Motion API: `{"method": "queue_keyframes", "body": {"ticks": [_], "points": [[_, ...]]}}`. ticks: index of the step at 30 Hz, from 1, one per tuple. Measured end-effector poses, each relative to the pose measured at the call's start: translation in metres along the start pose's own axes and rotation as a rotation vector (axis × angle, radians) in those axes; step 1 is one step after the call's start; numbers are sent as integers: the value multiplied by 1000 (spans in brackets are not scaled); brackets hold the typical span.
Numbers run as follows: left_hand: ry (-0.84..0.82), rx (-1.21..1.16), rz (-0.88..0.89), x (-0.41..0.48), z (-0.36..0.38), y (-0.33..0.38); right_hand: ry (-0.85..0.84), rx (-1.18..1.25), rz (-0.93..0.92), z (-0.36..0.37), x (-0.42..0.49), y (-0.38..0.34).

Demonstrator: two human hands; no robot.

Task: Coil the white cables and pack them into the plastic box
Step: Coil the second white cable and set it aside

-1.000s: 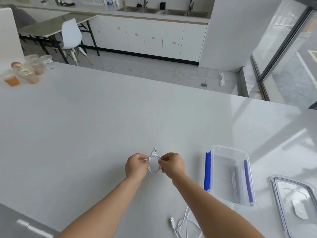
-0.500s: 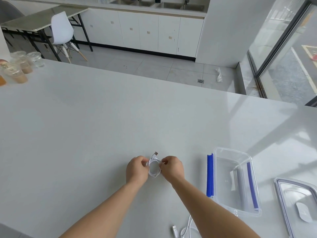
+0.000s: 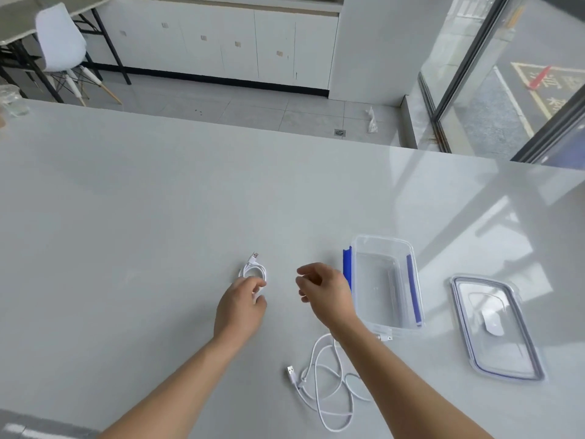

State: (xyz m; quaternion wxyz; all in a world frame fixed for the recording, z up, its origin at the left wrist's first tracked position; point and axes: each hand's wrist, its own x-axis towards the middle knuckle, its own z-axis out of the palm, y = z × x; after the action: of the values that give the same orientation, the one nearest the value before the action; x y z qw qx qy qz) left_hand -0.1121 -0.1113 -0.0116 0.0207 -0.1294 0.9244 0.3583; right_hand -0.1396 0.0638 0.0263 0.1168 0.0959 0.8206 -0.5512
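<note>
Head view: the left grip (image 3: pixel 242 307) pinches the near edge of the coiled cable (image 3: pixel 251 266) low at the desk (image 3: pixel 126 248), and the plastic box (image 3: pixel 378 280), long axis running away from the person, lies to its right, beyond the empty, loosely curled right grip (image 3: pixel 326 293).

Small coiled white USB cable (image 3: pixel 252 271) lies left of open clear rectangular plastic box with blue clips (image 3: pixel 376 288); second white cable (image 3: pixel 304 380) loose, uncoiled, nearer camera.
</note>
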Motion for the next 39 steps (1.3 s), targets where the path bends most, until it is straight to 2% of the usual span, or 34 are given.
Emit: {"method": "queue_keyframes", "body": {"ticks": [4,8,12,15,18,20,25,28,30,33,36,39], "points": [[-104,-57,17,-37,19,20,75,62,-44,-45,-38,18],[-187,-2,19,-70,41,26,128,43,-9,-83,-74,49],[-239,123,-19,-92,55,27,109,-115,25,-96,-106,83],[-263,190,-22,-99,61,28,123,-339,-68,-95,-121,103],[-237,166,-30,-102,62,32,106,-531,-116,-95,-131,112],[-222,110,-57,-104,61,36,97,-573,-126,-94,-135,116],[-166,-234,-101,-110,40,60,186,-484,-221,-93,-141,122],[-111,-240,74,-112,14,73,262,-388,-283,-96,-141,113],[-79,-195,244,-114,0,85,319,-398,-404,-99,-137,97],[-40,-183,424,-117,-12,105,196,-426,-584,-101,-129,63],[22,-261,388,-116,-16,111,-56,-171,-365,-108,-128,34],[182,-340,294,-126,-20,109,-23,26,-328,-116,-130,20]]}}
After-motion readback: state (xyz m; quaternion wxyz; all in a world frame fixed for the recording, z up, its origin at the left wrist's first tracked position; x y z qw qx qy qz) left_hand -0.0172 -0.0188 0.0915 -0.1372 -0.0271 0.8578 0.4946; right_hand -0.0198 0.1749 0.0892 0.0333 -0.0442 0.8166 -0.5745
